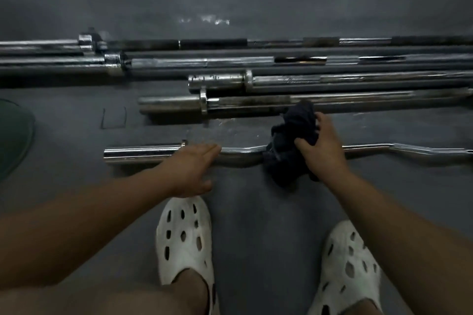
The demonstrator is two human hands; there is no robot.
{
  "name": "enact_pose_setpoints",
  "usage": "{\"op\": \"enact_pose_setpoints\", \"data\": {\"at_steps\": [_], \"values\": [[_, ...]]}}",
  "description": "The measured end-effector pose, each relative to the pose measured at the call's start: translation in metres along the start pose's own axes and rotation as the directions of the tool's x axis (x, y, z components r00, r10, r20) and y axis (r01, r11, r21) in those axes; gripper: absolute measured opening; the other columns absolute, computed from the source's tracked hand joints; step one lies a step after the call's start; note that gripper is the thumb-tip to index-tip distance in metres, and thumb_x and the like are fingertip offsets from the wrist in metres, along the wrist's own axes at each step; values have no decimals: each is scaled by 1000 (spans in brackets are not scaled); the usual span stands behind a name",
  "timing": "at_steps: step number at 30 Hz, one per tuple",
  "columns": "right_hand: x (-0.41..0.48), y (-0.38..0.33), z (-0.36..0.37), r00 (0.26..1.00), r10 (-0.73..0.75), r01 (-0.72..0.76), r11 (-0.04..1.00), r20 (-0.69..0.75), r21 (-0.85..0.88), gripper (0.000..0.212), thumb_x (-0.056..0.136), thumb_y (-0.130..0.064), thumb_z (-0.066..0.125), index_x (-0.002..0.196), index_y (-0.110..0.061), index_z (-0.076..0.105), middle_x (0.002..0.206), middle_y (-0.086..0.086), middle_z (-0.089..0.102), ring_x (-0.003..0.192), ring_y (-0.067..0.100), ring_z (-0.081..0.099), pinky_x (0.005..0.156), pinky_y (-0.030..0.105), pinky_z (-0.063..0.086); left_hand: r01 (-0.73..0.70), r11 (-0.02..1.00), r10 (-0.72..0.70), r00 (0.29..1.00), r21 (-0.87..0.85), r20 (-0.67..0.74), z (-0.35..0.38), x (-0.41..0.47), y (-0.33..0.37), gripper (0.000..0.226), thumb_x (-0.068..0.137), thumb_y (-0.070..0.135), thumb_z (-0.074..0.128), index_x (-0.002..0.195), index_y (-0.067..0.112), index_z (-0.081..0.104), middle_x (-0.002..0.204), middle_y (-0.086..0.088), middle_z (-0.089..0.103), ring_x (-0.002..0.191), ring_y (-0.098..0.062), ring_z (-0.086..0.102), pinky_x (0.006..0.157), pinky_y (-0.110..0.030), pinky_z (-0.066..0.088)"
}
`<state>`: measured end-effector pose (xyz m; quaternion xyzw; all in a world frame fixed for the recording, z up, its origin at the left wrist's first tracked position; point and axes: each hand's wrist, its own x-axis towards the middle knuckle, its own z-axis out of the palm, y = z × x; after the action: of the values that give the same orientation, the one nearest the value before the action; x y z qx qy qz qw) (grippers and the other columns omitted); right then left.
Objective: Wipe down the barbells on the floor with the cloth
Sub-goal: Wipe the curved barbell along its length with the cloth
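Our left hand [190, 170] rests on the curl bar [143, 154], just right of its sleeve. Further right along the same bar, our right hand [322, 147] holds the cloth [289, 140] against it. Beyond both hands, straight barbells [256, 103] lie side by side on the floor [256, 225]. Behind the hands stand our left shoe [184, 238] and right shoe [350, 268]. Well left of the left hand lies a round disc [12, 135].

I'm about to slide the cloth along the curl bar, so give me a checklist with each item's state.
1. Right hand grips cloth: ok.
2. Cloth draped over curl bar: ok.
3. Left hand flat on bar, steadying it: ok.
4. Shoes apart from bar: ok.
5. Bar's path rightward free: ok.
6. Grime left on bar: cannot tell, blurred.
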<state>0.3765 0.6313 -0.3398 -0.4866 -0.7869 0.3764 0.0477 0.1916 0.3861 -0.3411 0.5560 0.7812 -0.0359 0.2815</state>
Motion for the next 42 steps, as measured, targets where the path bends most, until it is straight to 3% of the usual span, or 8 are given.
{"op": "enact_pose_setpoints", "data": {"at_steps": [5,9,13,18,24,29,36,42], "values": [[8,-2,79,984,155,-161,984,-86,-71,72,77,-46,56,146,-30,45,147,10,47,135,34,43,108,47,41,3,993,-5,1000,120,15,20,30,-23,94,85,51,58,158,19,8,165,-3,14,148,-19,22,118,-36,13],[-22,-26,114,998,-52,57,928,22,-367,43,84,-33,61,127,-39,61,152,-5,39,145,23,25,99,50,41,52,991,-45,997,122,-57,33,37,-23,91,73,54,53,151,11,34,145,-9,51,122,-23,57,105,-41,32],[18,11,52,907,-282,381,864,312,-328,51,76,-38,54,125,-32,65,134,0,56,124,24,51,98,37,46,57,993,-43,991,105,-129,39,36,-23,88,69,51,57,144,7,47,132,-11,62,106,-24,64,98,-41,36],[9,2,86,994,10,-40,962,-110,-269,52,74,-36,49,120,-19,68,124,13,59,114,38,52,99,40,40,84,994,-68,981,77,-184,44,42,-18,78,69,48,56,137,9,54,128,-10,64,103,-25,64,99,-43,36],[-13,-18,80,888,-331,417,873,319,-255,53,76,-38,51,127,-32,63,136,1,53,125,25,47,102,35,42,21,999,-13,976,33,-218,46,34,-26,71,72,44,52,133,8,53,124,-11,63,110,-27,59,102,-43,34],[6,9,80,984,89,-120,972,-157,-204,59,74,-30,49,129,-14,64,130,20,56,120,42,51,106,42,38,195,978,-207,940,-74,-272,56,24,-39,80,74,40,54,145,8,40,145,-15,45,132,-33,40,112,-49,30],[-24,-35,102,845,-393,498,824,362,-271,55,75,-39,47,125,-29,66,135,0,55,126,25,47,103,37,43,186,980,-198,952,-69,-235,68,3,-32,95,69,41,47,155,8,23,154,-14,34,142,-32,30,117,-44,14],[-47,-29,129,999,-30,20,957,-28,-288,58,74,-30,51,130,-17,63,137,18,52,129,41,44,108,43,37,128,978,-170,946,-165,-274,79,-7,-25,98,68,38,46,157,7,17,164,-9,15,152,-26,11,122,-45,8]]}}
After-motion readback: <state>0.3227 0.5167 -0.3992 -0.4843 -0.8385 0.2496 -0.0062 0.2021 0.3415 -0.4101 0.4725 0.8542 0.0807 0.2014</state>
